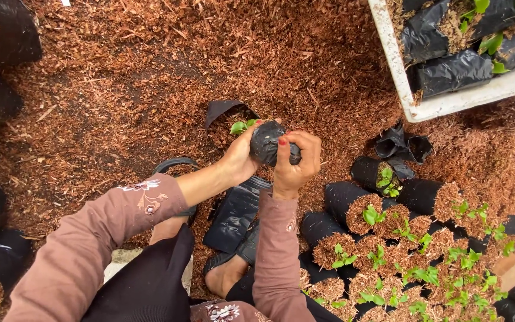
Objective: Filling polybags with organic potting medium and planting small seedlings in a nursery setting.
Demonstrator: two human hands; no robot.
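Both hands meet over the mulch [150, 77], the left hand [241, 156] and the right hand [296, 160] each with its grip clenched on one small black bag [267, 142], held just above the ground with a green seedling [241, 126] showing at its left end. To the right lie rows of filled bags [353, 209] on their sides, each packed with brown mulch and a seedling (too many and too overlapped to count exactly), with two or three empty crumpled bags [400, 145] beyond them. One white tray [397, 71] at top right holds more black bags with green leaves, and one flat bag [236, 211] lies by the person's feet.
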